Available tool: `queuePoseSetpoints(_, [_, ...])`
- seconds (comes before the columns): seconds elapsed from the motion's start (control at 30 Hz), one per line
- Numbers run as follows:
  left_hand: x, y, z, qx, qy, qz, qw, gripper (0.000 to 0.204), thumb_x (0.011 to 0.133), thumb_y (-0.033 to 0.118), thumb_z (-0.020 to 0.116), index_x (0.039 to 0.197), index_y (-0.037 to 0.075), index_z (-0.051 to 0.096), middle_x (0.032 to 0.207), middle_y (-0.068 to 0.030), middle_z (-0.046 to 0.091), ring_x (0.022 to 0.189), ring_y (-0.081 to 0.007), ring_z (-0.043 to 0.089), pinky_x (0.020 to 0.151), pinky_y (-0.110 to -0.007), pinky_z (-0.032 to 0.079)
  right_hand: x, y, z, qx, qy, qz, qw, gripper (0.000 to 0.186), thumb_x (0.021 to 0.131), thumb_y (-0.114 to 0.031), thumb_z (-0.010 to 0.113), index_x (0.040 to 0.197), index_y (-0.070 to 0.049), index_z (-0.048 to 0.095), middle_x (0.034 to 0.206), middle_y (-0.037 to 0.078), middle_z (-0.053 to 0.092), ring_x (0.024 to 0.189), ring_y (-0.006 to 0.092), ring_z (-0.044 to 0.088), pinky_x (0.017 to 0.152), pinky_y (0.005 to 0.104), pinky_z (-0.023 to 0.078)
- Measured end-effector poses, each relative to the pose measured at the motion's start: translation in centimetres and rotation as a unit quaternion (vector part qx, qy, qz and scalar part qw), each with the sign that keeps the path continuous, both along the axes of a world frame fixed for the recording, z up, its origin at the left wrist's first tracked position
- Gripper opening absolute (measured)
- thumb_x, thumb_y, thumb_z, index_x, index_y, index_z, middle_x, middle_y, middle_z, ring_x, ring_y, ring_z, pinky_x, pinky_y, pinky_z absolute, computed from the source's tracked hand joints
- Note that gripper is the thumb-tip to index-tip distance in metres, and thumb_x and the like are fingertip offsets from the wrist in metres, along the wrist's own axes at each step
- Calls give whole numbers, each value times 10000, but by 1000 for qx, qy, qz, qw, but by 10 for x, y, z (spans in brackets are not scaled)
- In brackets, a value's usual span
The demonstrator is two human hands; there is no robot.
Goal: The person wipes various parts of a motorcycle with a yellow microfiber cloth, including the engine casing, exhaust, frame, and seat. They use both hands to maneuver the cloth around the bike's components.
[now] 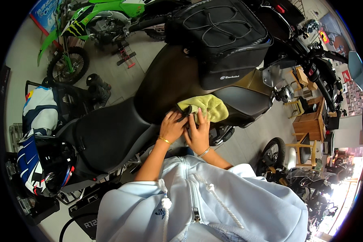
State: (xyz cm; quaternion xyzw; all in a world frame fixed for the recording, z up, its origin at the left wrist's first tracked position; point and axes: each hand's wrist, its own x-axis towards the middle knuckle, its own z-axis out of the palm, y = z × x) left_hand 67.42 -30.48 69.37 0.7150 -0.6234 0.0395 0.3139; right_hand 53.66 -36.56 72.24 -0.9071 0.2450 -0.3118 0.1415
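Note:
A yellow-green cloth (213,107) lies bunched against the near side of a motorcycle's dark brown tank cover (169,80), just ahead of the black seat (109,127). My right hand (198,131) grips the near folds of this cloth, its fingers pointing away from me. Close beside it on the left, my left hand (173,126) has its fingers curled in at a small black strap-like piece (186,114) by the cloth's left edge. The fingertips partly cover that piece, so its full shape is hidden.
On the tank sits a black bag (224,44) with elastic cord. Handlebars (320,76) extend at the right. A blue-and-white helmet (48,163) rests behind the seat. A green dirt bike (92,24) stands at the back left, with wooden chairs (304,147) and another motorcycle to the right.

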Motion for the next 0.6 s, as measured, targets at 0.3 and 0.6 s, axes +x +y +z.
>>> queuePoseSetpoints(0.3, [35, 7, 13, -46, 57, 30, 997, 500, 778, 173, 672, 1264, 108, 577, 1268, -137, 565, 1229, -339, 491, 1144, -552, 220, 47, 4, 30, -39, 68, 17, 997, 694, 777, -191, 638, 1434, -116, 428, 1515, 204, 276, 1352, 512, 266, 1082, 625, 232])
queuePoseSetpoints(0.6, [52, -6, 35, -45, 153, 81, 984, 539, 849, 201, 552, 1341, -6, 476, 1252, -222, 527, 1195, -393, 466, 1097, -526, 286, 93, -6, 72, -91, 123, -20, 988, 671, 788, -228, 579, 1440, -165, 434, 1519, 113, 336, 1264, 418, 394, 1071, 542, 279])
